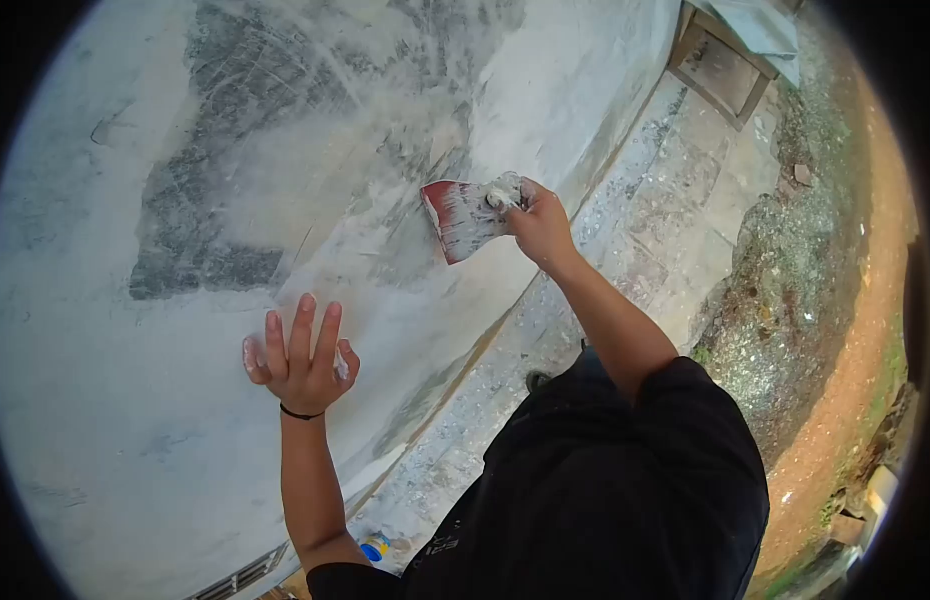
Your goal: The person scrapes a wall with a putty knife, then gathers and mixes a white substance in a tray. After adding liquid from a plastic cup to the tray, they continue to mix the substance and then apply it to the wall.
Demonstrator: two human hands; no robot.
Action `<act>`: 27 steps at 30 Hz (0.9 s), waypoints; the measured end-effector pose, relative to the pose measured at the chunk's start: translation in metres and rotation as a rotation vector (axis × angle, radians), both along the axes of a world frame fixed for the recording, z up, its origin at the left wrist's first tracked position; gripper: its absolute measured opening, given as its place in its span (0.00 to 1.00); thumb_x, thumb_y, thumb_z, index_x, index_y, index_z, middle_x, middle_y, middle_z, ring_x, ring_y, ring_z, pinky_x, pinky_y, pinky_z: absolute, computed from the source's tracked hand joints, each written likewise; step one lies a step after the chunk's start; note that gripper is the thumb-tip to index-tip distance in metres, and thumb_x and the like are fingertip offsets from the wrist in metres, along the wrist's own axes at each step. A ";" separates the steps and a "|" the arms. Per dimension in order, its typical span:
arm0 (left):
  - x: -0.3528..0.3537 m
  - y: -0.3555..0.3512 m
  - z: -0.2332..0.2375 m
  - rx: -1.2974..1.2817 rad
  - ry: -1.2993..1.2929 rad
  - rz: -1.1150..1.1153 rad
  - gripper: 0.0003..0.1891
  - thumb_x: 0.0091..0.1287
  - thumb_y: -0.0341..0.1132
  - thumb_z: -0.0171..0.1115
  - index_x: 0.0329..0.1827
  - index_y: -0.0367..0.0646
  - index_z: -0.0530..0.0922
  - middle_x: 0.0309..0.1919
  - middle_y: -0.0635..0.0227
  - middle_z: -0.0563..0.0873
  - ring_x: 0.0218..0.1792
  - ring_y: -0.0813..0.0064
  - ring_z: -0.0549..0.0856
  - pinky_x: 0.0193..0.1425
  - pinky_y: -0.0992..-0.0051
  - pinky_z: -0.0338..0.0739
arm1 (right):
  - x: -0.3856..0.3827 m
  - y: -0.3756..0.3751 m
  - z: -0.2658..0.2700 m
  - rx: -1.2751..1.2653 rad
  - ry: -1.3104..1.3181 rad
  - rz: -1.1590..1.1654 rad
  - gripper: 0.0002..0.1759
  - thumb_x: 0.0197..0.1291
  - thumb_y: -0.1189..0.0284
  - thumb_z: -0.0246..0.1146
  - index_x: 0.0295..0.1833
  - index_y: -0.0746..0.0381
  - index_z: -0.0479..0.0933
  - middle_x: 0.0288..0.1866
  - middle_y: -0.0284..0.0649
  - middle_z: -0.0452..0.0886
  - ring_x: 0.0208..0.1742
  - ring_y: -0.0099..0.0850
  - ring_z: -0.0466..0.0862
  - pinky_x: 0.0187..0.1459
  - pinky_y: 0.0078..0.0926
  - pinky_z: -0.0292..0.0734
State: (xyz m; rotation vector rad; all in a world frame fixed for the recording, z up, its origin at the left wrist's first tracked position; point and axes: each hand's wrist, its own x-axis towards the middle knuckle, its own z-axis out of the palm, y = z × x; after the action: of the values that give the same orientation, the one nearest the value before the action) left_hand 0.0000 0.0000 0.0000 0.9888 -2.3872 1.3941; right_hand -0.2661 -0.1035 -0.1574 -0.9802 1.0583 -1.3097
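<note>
Fingers [302, 335] of the left hand [307, 382] stand apart, smeared whitish at the tips, just in front of the pale wall [75, 350], though whether they touch it I cannot tell; a dark band [302, 413] rings the wrist, and a dark grey patch [210, 245] lies beyond the fingertips. Further right, the broad scraper [467, 222], its reddish blade streaked white, is close to the wall, tilted, with the right hand [541, 228] clamped round its paste-caked handle end, near the rough, white-spattered paving [675, 190].

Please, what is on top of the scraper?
Whitish paste streaks the red scraper, with a lump by the right hand. What the paste and fingers cover cannot be seen.
</note>
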 end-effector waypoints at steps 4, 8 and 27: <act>0.011 -0.002 0.030 0.044 -0.052 -0.020 0.20 0.58 0.41 0.51 0.53 0.54 0.80 0.59 0.68 0.77 0.67 0.60 0.65 0.69 0.58 0.49 | 0.035 0.004 0.001 0.034 -0.045 -0.056 0.07 0.58 0.79 0.58 0.42 0.66 0.77 0.33 0.33 0.81 0.34 0.21 0.78 0.38 0.21 0.73; -0.002 0.010 -0.001 0.011 0.085 0.022 0.18 0.61 0.43 0.48 0.52 0.60 0.81 0.58 0.74 0.78 0.65 0.67 0.66 0.67 0.58 0.52 | 0.009 0.007 0.019 0.090 0.151 -0.113 0.06 0.56 0.76 0.60 0.39 0.67 0.77 0.30 0.35 0.80 0.31 0.22 0.77 0.36 0.22 0.73; -0.002 0.003 -0.002 -0.026 0.050 -0.020 0.21 0.61 0.42 0.45 0.52 0.51 0.81 0.58 0.64 0.78 0.66 0.57 0.65 0.68 0.58 0.50 | 0.040 -0.023 0.009 0.044 0.238 -0.306 0.07 0.53 0.73 0.58 0.32 0.67 0.76 0.21 0.44 0.78 0.21 0.31 0.76 0.28 0.29 0.71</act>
State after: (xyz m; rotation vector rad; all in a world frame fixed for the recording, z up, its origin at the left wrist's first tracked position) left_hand -0.0017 0.0026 -0.0022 0.9786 -2.3308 1.3741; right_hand -0.2259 -0.1264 -0.1480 -0.9847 1.4587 -1.4324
